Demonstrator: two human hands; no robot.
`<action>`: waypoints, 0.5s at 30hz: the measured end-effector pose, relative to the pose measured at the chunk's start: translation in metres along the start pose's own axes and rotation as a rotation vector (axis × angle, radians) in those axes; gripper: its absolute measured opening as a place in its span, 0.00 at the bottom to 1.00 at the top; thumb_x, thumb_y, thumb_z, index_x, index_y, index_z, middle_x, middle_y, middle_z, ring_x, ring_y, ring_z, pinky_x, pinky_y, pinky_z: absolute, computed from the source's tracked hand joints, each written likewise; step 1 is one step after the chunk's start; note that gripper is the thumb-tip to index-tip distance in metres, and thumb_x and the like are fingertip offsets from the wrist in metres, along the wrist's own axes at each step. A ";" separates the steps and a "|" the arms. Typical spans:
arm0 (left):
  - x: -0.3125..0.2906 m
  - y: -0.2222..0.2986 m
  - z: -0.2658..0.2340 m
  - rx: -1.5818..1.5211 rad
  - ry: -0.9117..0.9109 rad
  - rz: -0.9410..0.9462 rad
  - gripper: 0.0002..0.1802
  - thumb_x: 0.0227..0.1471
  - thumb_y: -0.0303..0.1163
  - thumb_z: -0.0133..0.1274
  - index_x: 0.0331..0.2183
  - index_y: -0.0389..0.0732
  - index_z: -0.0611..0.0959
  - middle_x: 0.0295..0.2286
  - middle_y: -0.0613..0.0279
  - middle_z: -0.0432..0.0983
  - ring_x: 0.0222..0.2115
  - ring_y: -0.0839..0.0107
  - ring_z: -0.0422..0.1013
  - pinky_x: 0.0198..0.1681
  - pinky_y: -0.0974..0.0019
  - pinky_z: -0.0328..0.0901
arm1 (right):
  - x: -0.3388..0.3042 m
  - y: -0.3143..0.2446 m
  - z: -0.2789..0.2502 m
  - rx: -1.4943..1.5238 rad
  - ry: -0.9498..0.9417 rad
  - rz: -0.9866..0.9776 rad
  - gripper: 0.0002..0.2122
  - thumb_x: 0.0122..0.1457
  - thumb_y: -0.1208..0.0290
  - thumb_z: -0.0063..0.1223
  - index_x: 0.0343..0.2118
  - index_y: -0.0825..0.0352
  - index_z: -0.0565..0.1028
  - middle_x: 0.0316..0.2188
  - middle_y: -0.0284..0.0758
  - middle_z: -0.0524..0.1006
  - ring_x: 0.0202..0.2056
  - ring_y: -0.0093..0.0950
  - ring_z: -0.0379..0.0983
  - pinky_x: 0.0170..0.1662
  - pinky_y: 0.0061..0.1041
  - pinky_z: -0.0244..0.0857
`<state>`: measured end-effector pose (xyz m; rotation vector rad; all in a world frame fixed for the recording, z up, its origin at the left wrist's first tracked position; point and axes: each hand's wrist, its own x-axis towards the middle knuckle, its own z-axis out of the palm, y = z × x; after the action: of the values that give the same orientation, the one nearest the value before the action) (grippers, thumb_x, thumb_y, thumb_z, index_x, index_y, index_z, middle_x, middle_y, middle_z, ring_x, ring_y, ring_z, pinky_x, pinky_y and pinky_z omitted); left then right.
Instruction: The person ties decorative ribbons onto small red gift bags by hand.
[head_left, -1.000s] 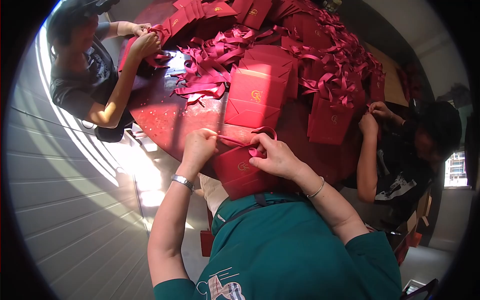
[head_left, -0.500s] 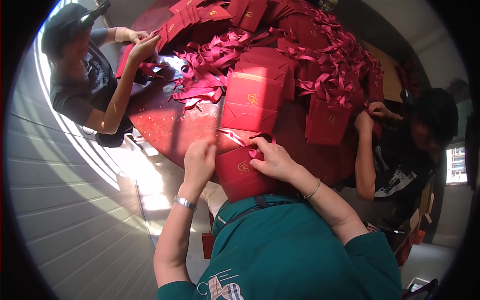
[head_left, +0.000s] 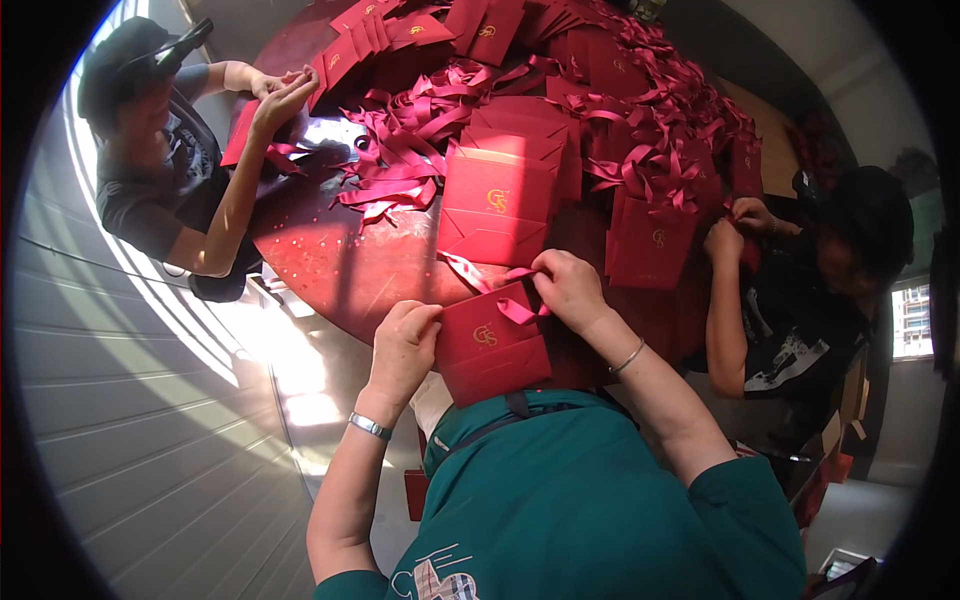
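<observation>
A small red paper gift bag (head_left: pixel 495 362) with a gold emblem rests flat against my front at the table's near edge. My left hand (head_left: pixel 404 345) is closed on the bag's upper left edge, thumb and fingers pinched together. At the upper right corner, my right hand (head_left: pixel 572 290) pinches a dark pink ribbon (head_left: pixel 518 311), part of which loops over the bag's front. Another ribbon end (head_left: pixel 464 270) lies just beyond the bag's top edge. What my right fingertips hold beneath the ribbon is hidden.
A stack of red bags (head_left: pixel 492 190) lies just beyond my hands on the round table (head_left: pixel 300 250). Ribbon piles (head_left: pixel 405 150) and more bags (head_left: pixel 655 240) cover the far side. A person at left (head_left: pixel 165 170) and one at right (head_left: pixel 800 300) handle red pieces.
My right hand has moved right and up off the bag's front, drawing the ribbon outward. The front ribbon loop shows more fully. My left hand has shifted slightly down along the bag's edge.
</observation>
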<state>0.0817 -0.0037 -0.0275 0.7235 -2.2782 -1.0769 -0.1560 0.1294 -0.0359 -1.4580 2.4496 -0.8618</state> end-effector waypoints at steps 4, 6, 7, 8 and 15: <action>0.000 0.000 0.001 -0.027 0.060 -0.031 0.06 0.43 0.20 0.58 0.29 0.35 0.81 0.28 0.53 0.75 0.29 0.56 0.74 0.34 0.62 0.69 | -0.010 -0.017 -0.012 0.186 0.133 0.082 0.05 0.52 0.79 0.51 0.33 0.70 0.73 0.25 0.36 0.76 0.25 0.26 0.74 0.30 0.24 0.68; 0.000 0.000 0.004 -0.001 0.063 -0.026 0.06 0.43 0.20 0.58 0.29 0.35 0.81 0.28 0.53 0.75 0.29 0.56 0.74 0.34 0.61 0.69 | -0.015 -0.033 -0.020 0.485 0.113 0.176 0.09 0.53 0.83 0.46 0.38 0.72 0.70 0.24 0.34 0.76 0.25 0.20 0.73 0.29 0.21 0.68; 0.001 0.001 0.005 0.023 0.064 -0.018 0.05 0.43 0.20 0.58 0.28 0.35 0.81 0.27 0.53 0.75 0.29 0.56 0.74 0.34 0.61 0.69 | -0.020 -0.041 -0.024 0.537 0.122 0.100 0.12 0.55 0.84 0.44 0.43 0.72 0.68 0.27 0.32 0.75 0.28 0.18 0.72 0.32 0.18 0.67; 0.002 0.001 0.006 0.025 0.063 -0.017 0.05 0.43 0.20 0.58 0.28 0.35 0.81 0.27 0.53 0.75 0.29 0.56 0.74 0.34 0.61 0.69 | -0.023 -0.052 -0.028 0.593 0.075 0.111 0.16 0.55 0.84 0.45 0.47 0.72 0.67 0.33 0.31 0.73 0.33 0.16 0.70 0.35 0.16 0.66; 0.002 -0.001 0.010 0.066 0.030 -0.085 0.06 0.42 0.21 0.58 0.29 0.35 0.82 0.27 0.53 0.75 0.29 0.58 0.74 0.34 0.63 0.69 | -0.041 -0.085 -0.055 1.491 -0.357 0.275 0.20 0.56 0.78 0.55 0.52 0.71 0.66 0.46 0.36 0.73 0.47 0.22 0.70 0.52 0.22 0.65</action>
<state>0.0738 -0.0001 -0.0332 0.8640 -2.2855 -1.0258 -0.0945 0.1554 0.0503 -0.5604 1.0324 -1.5778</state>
